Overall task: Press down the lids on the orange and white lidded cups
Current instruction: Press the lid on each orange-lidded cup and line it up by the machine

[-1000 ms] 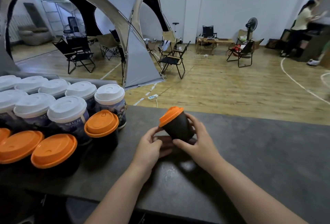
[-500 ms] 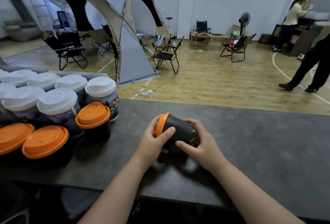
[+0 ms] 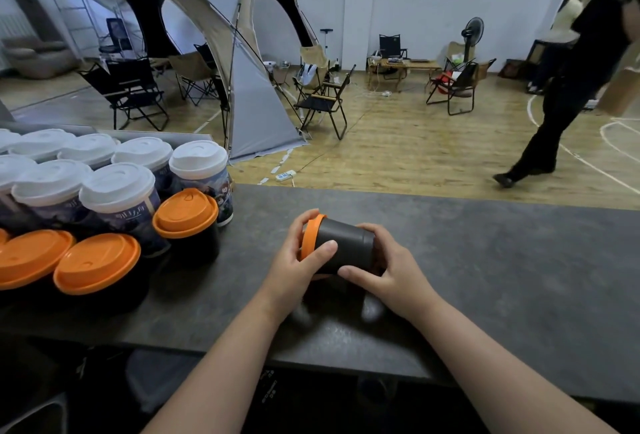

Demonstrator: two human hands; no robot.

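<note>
I have the small dark cup with the orange plastic lid (image 3: pixel 341 249) lifted just off the grey stone-look counter (image 3: pixel 485 260), at the lower middle of the frame, lying on its side between my two hands. My left hand (image 3: pixel 294 262) is cupped around the lid end, fingers curled over the orange rim at the top and thumb laid across the cup wall, so I can squeeze the rim on all round. My right hand (image 3: pixel 391 265) is closed on the base end, thumb along the lower wall and fingers wrapped behind, to brace the cup against that push. Both hands are clamped on the cup, neither spread.

The cup's long axis runs nearly level across the frame, sloping slightly down to the right. The lid faces left, toward the cluster of cups, and the base faces right into my right palm. I judge this hold lets me press lid and base toward each other rather than against the counter.

At the left of the frame stand the other cups: tall printed cups with white domed lids (image 3: pixel 117 187) behind, short dark cups with orange lids (image 3: pixel 185 213) in front, all upright and packed close together, well apart from the one I hold.
</note>
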